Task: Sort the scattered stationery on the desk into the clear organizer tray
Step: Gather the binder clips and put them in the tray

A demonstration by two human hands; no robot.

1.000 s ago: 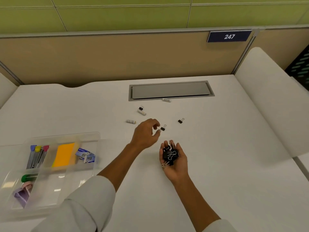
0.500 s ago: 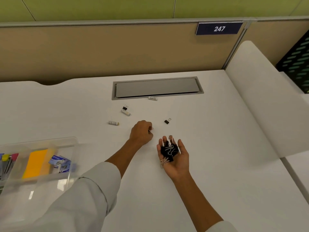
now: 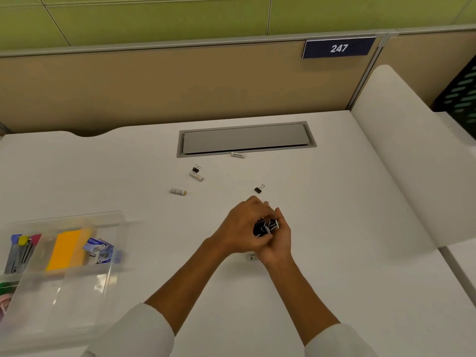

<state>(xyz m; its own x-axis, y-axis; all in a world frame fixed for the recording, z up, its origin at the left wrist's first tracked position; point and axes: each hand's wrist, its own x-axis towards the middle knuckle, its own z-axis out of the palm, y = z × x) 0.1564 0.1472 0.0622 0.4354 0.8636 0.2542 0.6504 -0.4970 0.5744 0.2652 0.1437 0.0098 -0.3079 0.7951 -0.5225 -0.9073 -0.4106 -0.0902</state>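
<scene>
My right hand (image 3: 279, 244) is cupped palm-up around a bunch of black binder clips (image 3: 265, 228). My left hand (image 3: 242, 228) lies over that bunch, fingers pinched on one small clip at its top. Two more black binder clips lie loose on the white desk, one just beyond my hands (image 3: 259, 189) and one farther left (image 3: 196, 169). Small white tubes lie at the left (image 3: 178, 191), beside the far clip (image 3: 196, 176), by the grey cover (image 3: 237, 155) and half hidden under my right hand (image 3: 251, 257). The clear organizer tray (image 3: 77, 217) stands at the left.
The tray holds lead cases with coloured caps (image 3: 22, 249), an orange pad (image 3: 64, 249) and small blue boxes (image 3: 99, 249). A grey cable cover (image 3: 246, 139) is set into the desk's far side. A tan partition with a 247 plate (image 3: 338, 48) stands behind.
My left hand closed on the clip lying on the desk in front of it and carried it right, onto the bunch in my right palm. The right hand's fingers have curled in.
</scene>
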